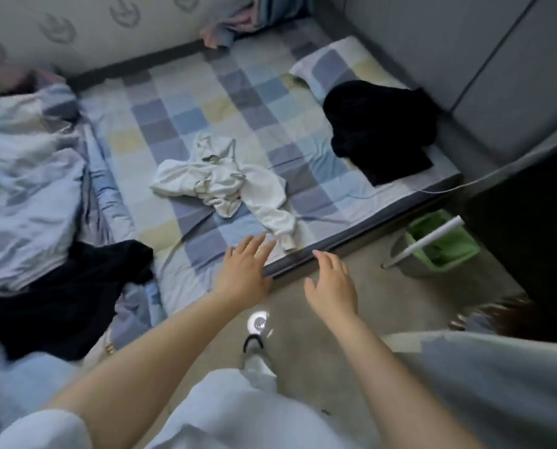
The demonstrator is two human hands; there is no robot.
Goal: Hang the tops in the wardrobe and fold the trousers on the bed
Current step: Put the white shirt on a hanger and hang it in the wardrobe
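Hands, left (243, 270) and right (332, 285), both empty with fingers spread, reach toward white hoodie (218, 176) crumpled mid-bed (238, 92); pickup step, likely needing a grasp at its near sleeve.

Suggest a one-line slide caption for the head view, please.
Both open hands, left hand and right hand, reach toward a crumpled white hoodie on the checked bed.
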